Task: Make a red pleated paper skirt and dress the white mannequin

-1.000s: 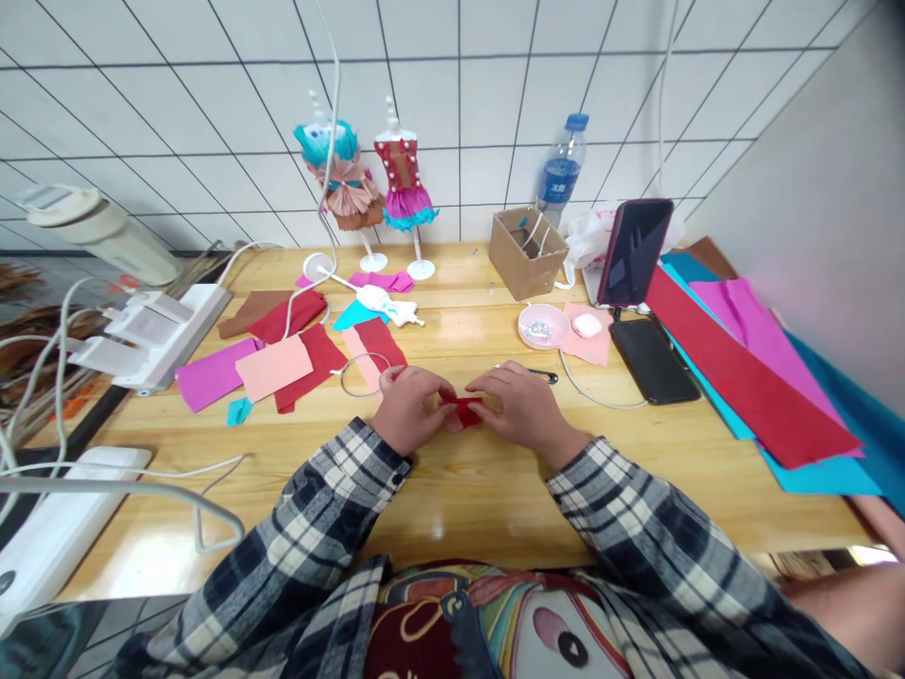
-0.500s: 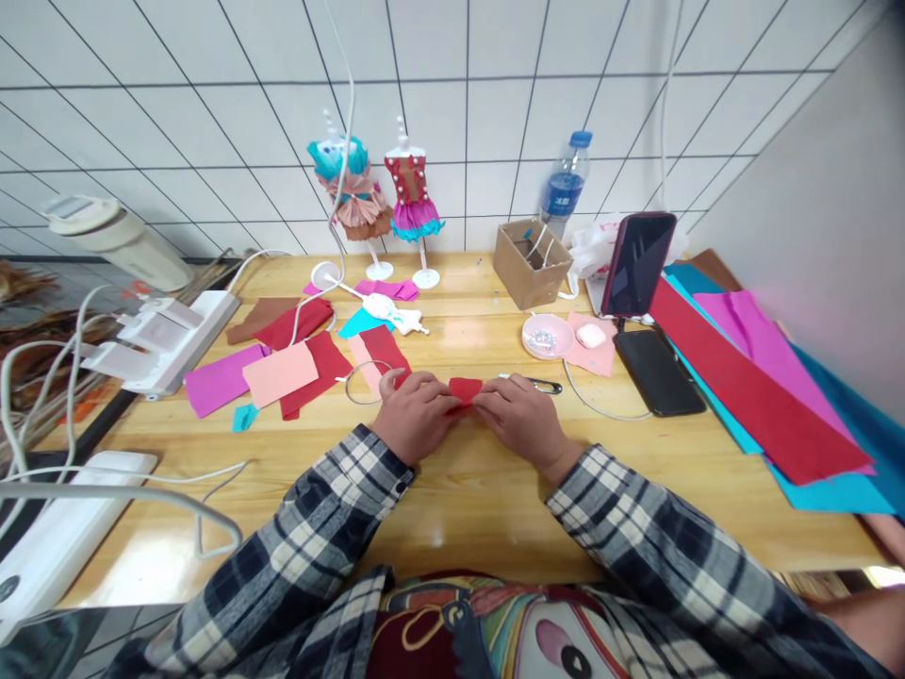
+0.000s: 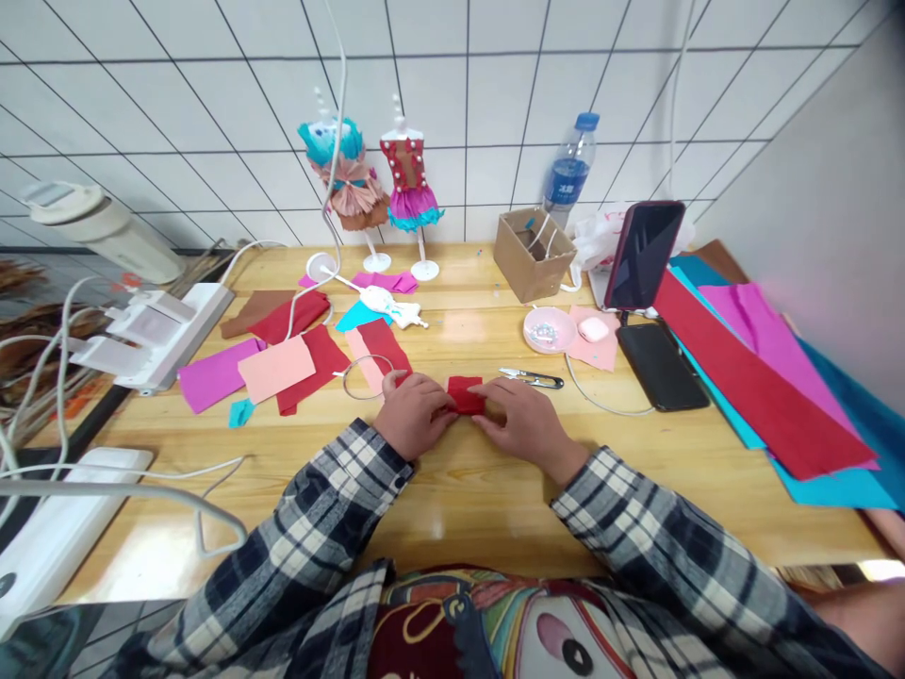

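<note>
Holding red crepe-paper piece (image 3: 465, 391) by its edges in narrowed fingers of left hand (image 3: 417, 416) and right hand (image 3: 527, 422); behind dish (image 3: 550, 347) of beads (image 3: 543, 331), in front of cardboard box (image 3: 524, 269); behind box, blue-labelled bottle (image 3: 569, 177) with Chinese lettering.

A small, roughly rectangular piece of thin red sheet material, whether crepe paper or cloth being hard to tell (image 3: 465, 398), lies nearly flat, its far edge exposed and its lower corners covered, left of and slightly nearer the wearer than the black-handled metal snips (image 3: 537, 379).
</note>
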`<action>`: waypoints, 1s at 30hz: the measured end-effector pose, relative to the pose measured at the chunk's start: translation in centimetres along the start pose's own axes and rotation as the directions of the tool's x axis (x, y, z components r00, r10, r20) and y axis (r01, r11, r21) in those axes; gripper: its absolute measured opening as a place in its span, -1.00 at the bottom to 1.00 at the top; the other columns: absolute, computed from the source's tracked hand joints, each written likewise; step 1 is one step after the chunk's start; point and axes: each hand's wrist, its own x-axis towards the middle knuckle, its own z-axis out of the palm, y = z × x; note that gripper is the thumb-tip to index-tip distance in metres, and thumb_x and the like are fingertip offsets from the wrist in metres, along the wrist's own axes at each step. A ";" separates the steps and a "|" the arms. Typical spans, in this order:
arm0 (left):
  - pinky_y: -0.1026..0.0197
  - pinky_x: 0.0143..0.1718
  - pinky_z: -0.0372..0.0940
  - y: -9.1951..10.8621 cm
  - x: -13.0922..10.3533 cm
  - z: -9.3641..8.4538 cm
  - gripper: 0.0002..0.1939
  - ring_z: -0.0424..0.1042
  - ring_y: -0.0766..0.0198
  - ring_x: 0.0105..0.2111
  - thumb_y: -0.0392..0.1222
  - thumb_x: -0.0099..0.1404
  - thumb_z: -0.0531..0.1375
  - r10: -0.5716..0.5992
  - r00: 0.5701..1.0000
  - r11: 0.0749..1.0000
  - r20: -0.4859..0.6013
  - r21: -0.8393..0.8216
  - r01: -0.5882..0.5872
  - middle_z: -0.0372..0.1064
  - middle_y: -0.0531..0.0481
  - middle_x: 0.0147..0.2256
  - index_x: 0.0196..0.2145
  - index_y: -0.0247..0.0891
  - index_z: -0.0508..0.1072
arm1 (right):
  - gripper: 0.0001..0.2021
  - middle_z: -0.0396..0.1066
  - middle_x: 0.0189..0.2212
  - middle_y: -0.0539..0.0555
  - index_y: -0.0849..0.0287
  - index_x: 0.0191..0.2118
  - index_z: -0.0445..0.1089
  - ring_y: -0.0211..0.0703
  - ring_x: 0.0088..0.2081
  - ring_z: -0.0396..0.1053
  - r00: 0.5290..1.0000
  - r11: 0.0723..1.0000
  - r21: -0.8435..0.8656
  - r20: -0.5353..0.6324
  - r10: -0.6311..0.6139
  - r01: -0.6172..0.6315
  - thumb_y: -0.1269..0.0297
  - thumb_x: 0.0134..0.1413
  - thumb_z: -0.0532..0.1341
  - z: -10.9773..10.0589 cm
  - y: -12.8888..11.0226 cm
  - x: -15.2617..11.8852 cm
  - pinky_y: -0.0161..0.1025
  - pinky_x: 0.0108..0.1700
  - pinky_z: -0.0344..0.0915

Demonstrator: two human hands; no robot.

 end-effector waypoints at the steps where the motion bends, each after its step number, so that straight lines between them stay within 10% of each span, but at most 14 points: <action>1: -0.14 0.02 -0.05 0.0 0.0 0.0 -0.86 0.39 0.10 -0.15 -0.09 0.27 0.20 0.000 1.000 1.000 0.004 -0.005 0.000 0.55 0.04 -0.28 -0.31 -0.10 0.56 | -0.73 0.48 -0.15 0.09 0.11 -0.05 0.43 -0.06 -0.12 0.38 1.000 1.000 0.007 0.002 -0.012 0.012 0.22 0.12 0.25 0.0 0.0 0.0 -0.16 -0.09 0.28; 30: -0.10 -0.04 0.02 -0.2 0.6 0.3 -0.83 0.30 0.07 -0.10 -0.03 0.20 0.22 -0.196 0.981 0.977 -0.004 -0.081 0.195 0.39 -0.04 -0.20 -0.37 -0.14 0.54 | -0.92 0.50 -0.48 -0.03 0.04 -0.43 0.50 -0.07 -0.29 0.26 0.987 0.989 -0.051 0.078 0.140 -0.136 0.35 -0.01 0.26 -0.7 -0.6 0.6 -0.13 -0.20 -0.02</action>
